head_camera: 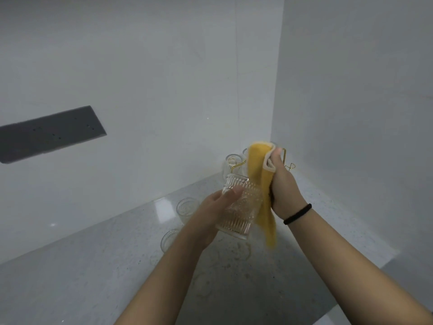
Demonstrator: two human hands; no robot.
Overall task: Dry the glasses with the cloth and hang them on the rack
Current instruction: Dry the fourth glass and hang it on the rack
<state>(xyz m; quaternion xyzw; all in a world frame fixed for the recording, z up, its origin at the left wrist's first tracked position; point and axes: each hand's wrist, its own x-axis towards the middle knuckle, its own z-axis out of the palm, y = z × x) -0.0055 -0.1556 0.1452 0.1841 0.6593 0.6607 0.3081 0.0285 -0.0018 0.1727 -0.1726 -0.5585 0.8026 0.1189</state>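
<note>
Ribbed clear glass [239, 207], mid-frame above the counter [93, 277], is gripped by the left hand [218, 207]; the right hand [283, 188] clutches the yellow cloth [260, 181] against it. Two glasses [186, 208] stand left; behind, the gold rack [289, 166] carries hung glasses.

There is just one view. It comes from a camera on the person's head, high above the gray counter [93, 277]. It looks forward and down at the counter and into the corner where two white walls meet. The counter is close, an arm's reach below. Both arms stretch out over it from the bottom edge.
</note>
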